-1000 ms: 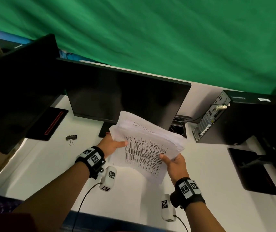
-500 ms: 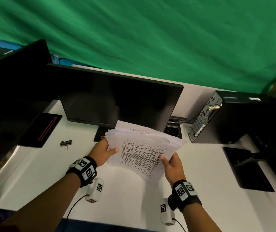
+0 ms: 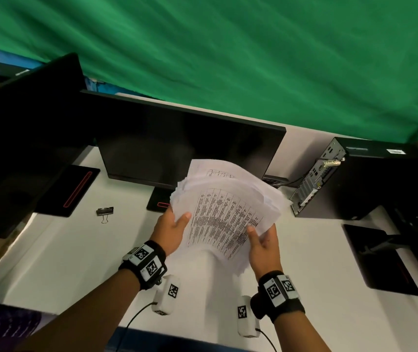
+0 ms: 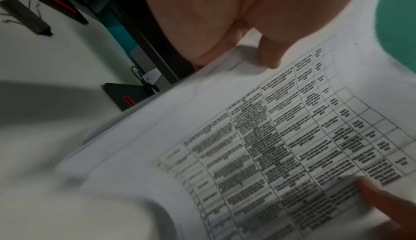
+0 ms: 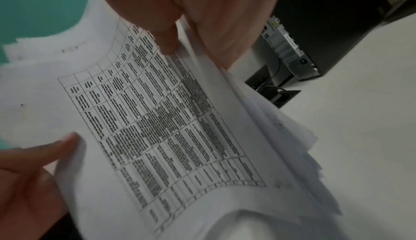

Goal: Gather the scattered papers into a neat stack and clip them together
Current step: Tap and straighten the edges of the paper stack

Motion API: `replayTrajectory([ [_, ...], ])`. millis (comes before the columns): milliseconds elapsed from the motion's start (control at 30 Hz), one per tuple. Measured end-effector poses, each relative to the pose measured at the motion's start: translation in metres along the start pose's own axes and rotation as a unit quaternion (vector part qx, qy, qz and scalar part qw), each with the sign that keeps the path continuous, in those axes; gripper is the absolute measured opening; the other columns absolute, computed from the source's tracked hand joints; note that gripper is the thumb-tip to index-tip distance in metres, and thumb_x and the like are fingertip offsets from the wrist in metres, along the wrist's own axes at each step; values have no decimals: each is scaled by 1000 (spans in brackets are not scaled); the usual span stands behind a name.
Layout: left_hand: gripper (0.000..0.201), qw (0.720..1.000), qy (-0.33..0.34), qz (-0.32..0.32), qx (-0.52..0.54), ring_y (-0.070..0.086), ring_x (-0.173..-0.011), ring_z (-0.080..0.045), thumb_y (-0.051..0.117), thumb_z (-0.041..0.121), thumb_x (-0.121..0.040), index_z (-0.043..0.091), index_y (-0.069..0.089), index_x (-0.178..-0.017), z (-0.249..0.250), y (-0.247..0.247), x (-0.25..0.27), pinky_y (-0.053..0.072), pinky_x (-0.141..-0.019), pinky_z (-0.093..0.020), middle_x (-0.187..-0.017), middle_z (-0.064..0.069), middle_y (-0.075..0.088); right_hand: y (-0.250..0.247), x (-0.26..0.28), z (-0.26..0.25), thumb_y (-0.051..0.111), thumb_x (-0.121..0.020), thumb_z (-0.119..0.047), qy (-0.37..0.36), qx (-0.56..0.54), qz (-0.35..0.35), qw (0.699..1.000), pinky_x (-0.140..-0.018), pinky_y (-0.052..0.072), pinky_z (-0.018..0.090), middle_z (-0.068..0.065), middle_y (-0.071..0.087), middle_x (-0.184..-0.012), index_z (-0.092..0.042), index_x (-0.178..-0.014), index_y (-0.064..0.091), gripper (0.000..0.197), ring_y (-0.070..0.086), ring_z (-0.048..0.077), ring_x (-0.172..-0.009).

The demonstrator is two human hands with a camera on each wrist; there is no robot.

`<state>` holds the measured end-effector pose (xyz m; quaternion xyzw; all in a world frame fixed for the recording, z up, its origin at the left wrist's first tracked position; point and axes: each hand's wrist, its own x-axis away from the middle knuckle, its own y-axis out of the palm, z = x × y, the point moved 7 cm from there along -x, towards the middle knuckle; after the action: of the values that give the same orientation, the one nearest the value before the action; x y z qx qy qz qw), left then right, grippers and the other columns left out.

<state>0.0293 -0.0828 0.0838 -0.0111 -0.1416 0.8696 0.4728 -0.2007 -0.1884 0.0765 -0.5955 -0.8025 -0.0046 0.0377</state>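
1. Both hands are up off the surface [image 3: 63,262] holding a loose bundle of papers [image 3: 228,212] in the air, right in front of the middle monitor [image 3: 185,148].
2. Left hand [image 3: 169,231] grips the left edge of the bundle, thumb on top of the front sheet and the fingers tucked behind. The left wrist view shows that thumb [image 4: 270,55] pressed on the top sheet near its edge.
3. Right hand [image 3: 263,243] holds the right edge the same way, thumb over the front, fingers hidden behind the sheets. In the right wrist view its thumb [image 5: 166,35] sits on the printed table.
4. The papers aren't squared up at all: the edges fan out on the right and along the top, and the bottom of the bundle sags and curls toward the camera. The top sheet is a printed table with dense text, too blurry to read.
5. The binder clip [image 3: 105,212] is lying on the white surface off to the left, well apart from the hands, near a black monitor base with a red line [image 3: 73,191].
6. Other stuff: a second dark screen [image 3: 22,148] on the far left, a black PC tower [image 3: 355,179] on the right with its back panel showing, another black stand base [image 3: 378,260] in front of it, and a green cloth [image 3: 228,59] hung behind everything.
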Motion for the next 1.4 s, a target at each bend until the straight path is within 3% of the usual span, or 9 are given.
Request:
replayTrajectory([
  [200, 59, 994, 16, 21, 105, 63, -112, -19, 75, 41, -65, 58, 47, -114, 6, -14, 3, 50, -97, -39, -124, -1, 62, -2, 5, -16, 72, -84, 3, -27, -48, -5, 998, -88, 58, 31, 1, 61, -124, -27, -133, 40, 65, 66, 11, -110],
  [333, 56, 987, 52, 20, 152, 65, -109, -22, 77, 28, -68, 48, 51, -114, 28, -17, 1, 53, -94, -42, -124, -4, 61, 3, 2, -40, 78, -79, -6, -67, -67, -4, 995, -83, 57, 26, 0, 60, -123, -24, -135, 42, 69, 66, 8, -107],
  [567, 36, 979, 67, 79, 175, 66, -101, -18, 73, 46, -71, 37, 60, -103, 53, -21, -7, 54, -90, -39, -104, 12, 66, 4, -2, -75, 71, -87, -34, -131, 21, 87, 987, -60, 49, 10, 0, 67, -91, -19, -96, 64, 19, 65, 10, -80],
  [767, 29, 979, 67, 132, 143, 63, -91, -36, 66, 46, -82, 20, 58, -90, 61, -26, -11, 55, -80, -45, -97, -14, 65, 2, -7, -70, 59, -83, -17, -135, -14, 61, 989, -69, 57, 26, 5, 63, -106, -19, -109, 59, 27, 65, 19, -93],
  [900, 46, 979, 61, 136, 143, 60, -78, -23, 65, 60, -72, 17, 56, -86, 63, -24, -12, 54, -74, -43, -88, -14, 64, 2, -7, -74, 72, -80, -42, -127, -8, 82, 989, -75, 59, 36, 2, 68, -102, -27, -101, 65, 26, 67, 21, -91],
  [1033, 31, 979, 71, 157, 113, 63, -80, -25, 63, 50, -82, 19, 58, -83, 67, -27, -15, 55, -75, -44, -88, -10, 65, -1, -10, -70, 66, -92, -28, -107, 5, 108, 988, -79, 60, 44, 1, 68, -99, -30, -96, 66, 5, 67, 26, -96],
  [1167, 11, 980, 86, 143, 105, 64, -93, -5, 58, 27, -94, 30, 65, -102, 70, -26, -15, 52, -78, -23, -99, 9, 68, 2, -9, -73, 54, -96, -9, -101, -33, 84, 991, -63, 56, 25, 4, 65, -103, -28, -99, 63, 21, 67, 17, -91],
  [1300, 12, 978, 80, 140, 130, 67, -90, -16, 50, 21, -97, 23, 62, -100, 67, -28, -14, 56, -78, -32, -98, 2, 70, 5, -6, -76, 58, -86, -45, -119, -17, 80, 990, -69, 56, 28, -3, 68, -99, -28, -96, 68, 22, 67, 14, -90],
  [1400, 13, 973, 53, 131, 181, 64, -74, -15, 43, 16, -99, 14, 56, -97, 66, -29, -12, 52, -62, -23, -86, -1, 67, 6, -7, -71, 58, -78, -66, -102, -10, 82, 991, -71, 60, 35, -1, 69, -94, -32, -94, 67, 38, 68, 19, -88],
])
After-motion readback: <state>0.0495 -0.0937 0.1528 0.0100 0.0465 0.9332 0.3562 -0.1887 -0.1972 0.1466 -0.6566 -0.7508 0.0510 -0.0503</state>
